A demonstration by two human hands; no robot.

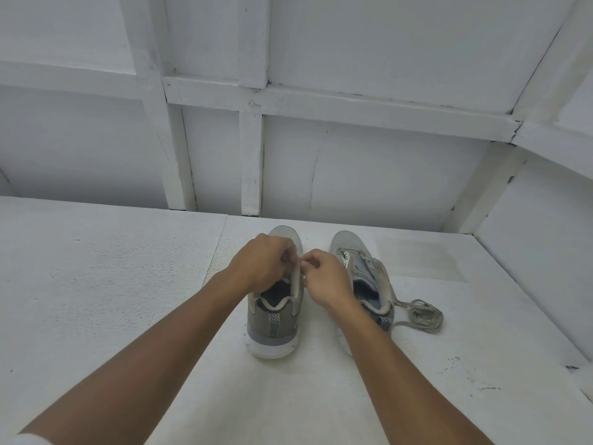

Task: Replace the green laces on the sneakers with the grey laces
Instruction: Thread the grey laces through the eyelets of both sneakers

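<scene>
White tabletop [96, 284]: left hand [263, 263] and right hand [324, 277] pinch the sneaker [272, 326] beneath them.

surface: white rough board [112, 284], with small dark specks at the near right | on it: left sneaker [272, 329] and right sneaker [348, 240], side by side, heels toward the person | just beside right heel: bundled lace [425, 316]

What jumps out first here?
The left hand and right hand meet mid-frame over a sneaker, fingers curled, pinching something too small to tell. To its right stands a second sneaker, with a loose lace bundled beside it on the white surface.
</scene>
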